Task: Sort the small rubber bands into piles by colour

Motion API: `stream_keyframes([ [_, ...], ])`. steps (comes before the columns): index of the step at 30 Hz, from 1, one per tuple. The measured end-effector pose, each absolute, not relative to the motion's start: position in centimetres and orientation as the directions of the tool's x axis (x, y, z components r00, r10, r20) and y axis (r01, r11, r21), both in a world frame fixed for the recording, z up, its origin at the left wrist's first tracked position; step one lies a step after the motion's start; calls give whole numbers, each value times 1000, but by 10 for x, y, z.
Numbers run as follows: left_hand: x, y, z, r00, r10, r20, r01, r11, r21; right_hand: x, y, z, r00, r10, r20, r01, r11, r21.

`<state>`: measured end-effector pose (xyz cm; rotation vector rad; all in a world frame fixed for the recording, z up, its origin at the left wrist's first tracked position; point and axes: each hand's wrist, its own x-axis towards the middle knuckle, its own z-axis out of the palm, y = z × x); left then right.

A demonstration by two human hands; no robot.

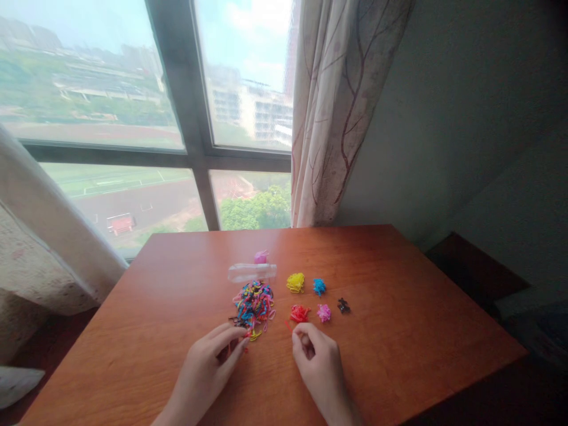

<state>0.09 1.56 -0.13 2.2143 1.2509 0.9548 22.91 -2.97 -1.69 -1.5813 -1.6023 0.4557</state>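
Observation:
A mixed heap of small coloured rubber bands lies on the wooden table in front of me. At its near edge my left hand pinches something red, which looks like a rubber band, between thumb and forefinger. To the right, my right hand is closed in a pinch, with a thin red rubber band sticking out past the fingertips. Just beyond it sits a red pile. Around that are a yellow pile, a blue pile, a pink pile and a small black pile.
Behind the mixed heap a clear plastic bottle-shaped container lies on its side, with a pink object beyond it. The wooden table reaches to the window, with curtains on both sides.

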Motion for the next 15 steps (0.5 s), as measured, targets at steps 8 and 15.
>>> stream_keyframes([
  [8, 1, 13, -4, 398, 849, 348, 618, -528, 582, 258, -13, -24, 184, 914, 362, 770, 95, -631],
  [15, 6, 11, -1, 432, 849, 304, 655, -527, 541, 242, -25, -23, 216, 897, 385, 714, 124, -689],
])
